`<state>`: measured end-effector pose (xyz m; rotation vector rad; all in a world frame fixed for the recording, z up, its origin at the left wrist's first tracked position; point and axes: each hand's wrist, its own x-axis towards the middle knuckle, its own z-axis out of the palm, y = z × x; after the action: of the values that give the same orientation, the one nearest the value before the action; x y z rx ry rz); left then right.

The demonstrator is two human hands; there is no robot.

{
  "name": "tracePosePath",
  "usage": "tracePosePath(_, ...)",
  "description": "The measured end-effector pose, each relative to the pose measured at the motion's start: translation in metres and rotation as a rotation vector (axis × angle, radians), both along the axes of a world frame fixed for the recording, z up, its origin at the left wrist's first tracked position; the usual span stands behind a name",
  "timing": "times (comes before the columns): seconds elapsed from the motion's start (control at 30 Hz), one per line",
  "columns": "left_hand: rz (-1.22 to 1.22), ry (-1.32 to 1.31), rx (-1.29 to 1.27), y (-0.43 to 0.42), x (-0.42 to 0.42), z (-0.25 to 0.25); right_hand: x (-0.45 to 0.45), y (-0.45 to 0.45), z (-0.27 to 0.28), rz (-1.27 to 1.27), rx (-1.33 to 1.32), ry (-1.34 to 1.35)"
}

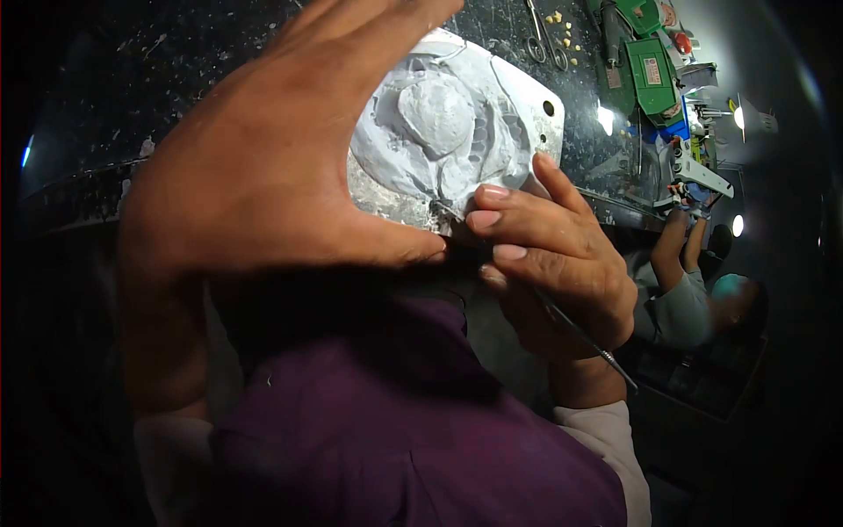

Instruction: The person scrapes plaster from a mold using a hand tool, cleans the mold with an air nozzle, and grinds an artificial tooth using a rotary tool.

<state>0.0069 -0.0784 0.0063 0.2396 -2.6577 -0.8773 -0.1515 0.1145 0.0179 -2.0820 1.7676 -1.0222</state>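
Note:
A white plaster dental cast, with a rounded mound in its middle, sits at the edge of the dark bench on a pale plate with holes. My left hand spans the cast from the left, its thumb along the near edge and its fingers reaching past the far side, partly out of view. Pinched in my right hand is a thin metal carving tool. Its tip meets the cast's near edge, and its other end sticks out below the palm. Two right fingers rest by the plaster.
Scissors and small yellowish bits lie beyond the cast. Green boxes and a dark handpiece stand at the upper right. Another person works farther along the bench, at right. White specks dot the bench.

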Motion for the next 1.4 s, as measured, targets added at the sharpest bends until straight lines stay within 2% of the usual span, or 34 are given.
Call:
tracePosePath(0.1,-0.053,0.153,0.020,-0.008,0.001,-0.019,0.005,-0.005,0.007,0.018,-0.068,0.288)
tracePosePath(0.23,-0.064,0.271,0.038,-0.010,0.001,-0.032,0.003,-0.007,0.012,0.033,-0.046,0.261)
tracePosePath(0.3,-0.069,0.304,0.041,-0.010,0.001,-0.036,0.003,-0.008,0.013,0.016,-0.015,0.117)
tracePosePath(0.93,-0.117,0.456,0.029,-0.012,-0.002,-0.045,0.012,-0.013,0.026,-0.069,0.030,0.197)
tracePosePath(1.0,0.056,0.209,0.027,-0.001,-0.001,-0.030,0.010,-0.019,0.037,-0.013,0.134,0.249)
tracePosePath(1.07,0.059,0.215,0.012,-0.001,0.002,-0.028,0.008,-0.020,0.041,0.000,0.161,0.298)
tracePosePath(1.13,0.061,0.224,-0.011,0.003,0.004,-0.027,0.000,-0.015,0.033,0.009,0.130,0.064)
tracePosePath(1.2,0.244,0.180,0.005,0.017,0.009,-0.026,-0.006,-0.005,0.022,0.007,0.054,0.038)
tracePosePath(1.27,0.405,0.132,0.052,0.046,0.013,-0.015,-0.003,0.008,0.007,-0.167,-0.234,-0.108)
tracePosePath(1.33,0.523,0.068,-0.005,0.069,0.014,-0.014,0.008,0.021,-0.006,-0.231,-0.235,-0.295)
tracePosePath(1.4,0.508,0.043,-0.018,0.072,0.015,-0.013,0.012,0.030,-0.016,-0.231,-0.167,-0.207)
